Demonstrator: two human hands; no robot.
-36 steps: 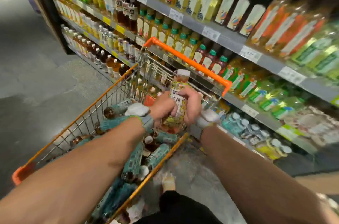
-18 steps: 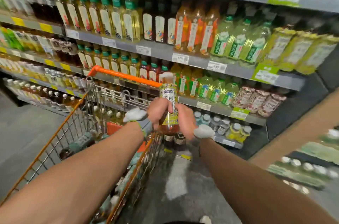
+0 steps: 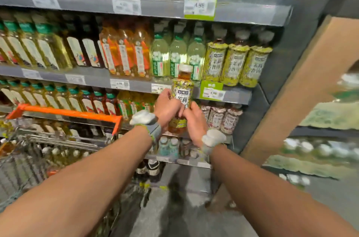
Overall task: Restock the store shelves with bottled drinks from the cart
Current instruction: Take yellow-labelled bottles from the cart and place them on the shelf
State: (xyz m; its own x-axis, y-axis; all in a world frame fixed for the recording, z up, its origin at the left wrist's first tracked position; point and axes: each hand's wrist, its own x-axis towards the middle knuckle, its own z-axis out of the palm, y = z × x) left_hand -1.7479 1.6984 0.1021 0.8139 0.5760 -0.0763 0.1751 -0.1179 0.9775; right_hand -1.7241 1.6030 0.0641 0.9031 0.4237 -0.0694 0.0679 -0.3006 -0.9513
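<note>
Several tiers of grey store shelves [image 3: 147,6] fill the wall ahead, packed with upright bottled drinks in yellow, amber, dark and pale green. At the far right a brown board [image 3: 310,81] leans across the view, with blurred stock behind it. Down at the lower left stands the wire cart [image 3: 58,140], its orange handle bar [image 3: 64,113] close to the shelf fronts; bottles lie in the basket, too blurred to tell apart.

Both bare forearms reach out from the bottom corners and meet in front of the shelving, right of the cart. Between the hands is one bottle [image 3: 182,89], held upright in the air before the edge of the middle tier, off the shelf and out of the cart. The left hand [image 3: 167,108] curls round it from the left at label height. The right hand [image 3: 195,120] grips it from the right and a little lower, fingers wrapped over the label. Amber liquid shows below the hands, and the white cap [image 3: 185,68] stands clear above them.

Just up and to the right, three like-labelled bottles [image 3: 235,64] stand in a row at the shelf's end. Each wrist carries a grey strap with a white block [image 3: 144,118]. A green price tag [image 3: 211,91] sits just beside the held bottle, and a larger one [image 3: 200,1] hangs on the tier above.
</note>
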